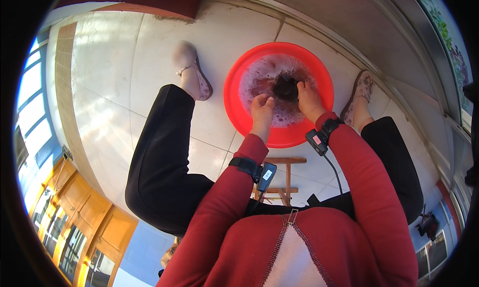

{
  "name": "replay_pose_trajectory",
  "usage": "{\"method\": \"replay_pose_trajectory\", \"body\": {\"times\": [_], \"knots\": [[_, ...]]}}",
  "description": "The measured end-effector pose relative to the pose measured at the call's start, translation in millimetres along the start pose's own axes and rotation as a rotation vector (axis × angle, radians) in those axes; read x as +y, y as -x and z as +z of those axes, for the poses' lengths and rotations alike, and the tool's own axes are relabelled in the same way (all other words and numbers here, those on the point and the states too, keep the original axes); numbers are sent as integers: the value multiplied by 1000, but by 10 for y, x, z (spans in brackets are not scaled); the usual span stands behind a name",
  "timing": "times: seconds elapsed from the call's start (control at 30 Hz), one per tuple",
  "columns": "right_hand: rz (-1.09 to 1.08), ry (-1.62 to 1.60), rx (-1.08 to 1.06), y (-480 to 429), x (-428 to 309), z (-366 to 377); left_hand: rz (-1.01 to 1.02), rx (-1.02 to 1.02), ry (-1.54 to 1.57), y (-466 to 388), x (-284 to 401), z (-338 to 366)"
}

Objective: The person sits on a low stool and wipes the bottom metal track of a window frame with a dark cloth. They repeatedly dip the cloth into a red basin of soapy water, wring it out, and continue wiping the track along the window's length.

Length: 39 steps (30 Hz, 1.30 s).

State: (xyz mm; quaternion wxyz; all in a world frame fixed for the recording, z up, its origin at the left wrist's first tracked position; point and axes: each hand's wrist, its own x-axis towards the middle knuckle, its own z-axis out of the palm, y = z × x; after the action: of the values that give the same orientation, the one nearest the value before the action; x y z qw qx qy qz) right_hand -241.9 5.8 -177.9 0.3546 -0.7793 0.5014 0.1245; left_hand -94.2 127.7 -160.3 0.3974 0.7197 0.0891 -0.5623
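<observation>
A red plastic basin [232,96] of foamy, murky water [258,72] stands on the floor before me. A wet, dark bundle that looks like cloth [285,87] pokes up out of the suds, right of the basin's middle. My right hand [310,100] grips the bundle's right edge, its fingertips partly hidden by it. Lower left of the bundle is my left hand [262,110], just over the foam with fingers curled and thumb against them. Whether it pinches a submerged part of the cloth cannot be seen.
A low wooden stool [288,174] stands between my legs, behind the basin. My shoes flank the basin on the tiled floor [108,62]. A metal-framed door or window track [393,73] runs along the right. Wooden cabinets [80,204] line the lower left. Cabled devices [266,174] are strapped to both wrists.
</observation>
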Motion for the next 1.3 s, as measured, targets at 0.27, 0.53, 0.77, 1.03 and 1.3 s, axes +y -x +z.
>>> {"method": "replay_pose_trajectory", "body": {"times": [0.27, 0.53, 0.77, 1.03, 1.3], "knots": [[-55, -656, -533, 102, -429, -786, 814, -5, -972, 378, 183, 133], [-324, -385, -459, 580, -853, -1516, 578, -181, -395, 819, 737, -30], [-437, -530, -129, 1213, -1320, -1649, 304, -399, 190, 2130, 1451, -161], [-136, -1124, -444, 1586, -1510, -2032, 960, -377, -787, 2676, 1783, -565], [-239, -961, -908, 1607, -1476, -2104, 1989, -62, -1487, 2458, 1679, -418]]}}
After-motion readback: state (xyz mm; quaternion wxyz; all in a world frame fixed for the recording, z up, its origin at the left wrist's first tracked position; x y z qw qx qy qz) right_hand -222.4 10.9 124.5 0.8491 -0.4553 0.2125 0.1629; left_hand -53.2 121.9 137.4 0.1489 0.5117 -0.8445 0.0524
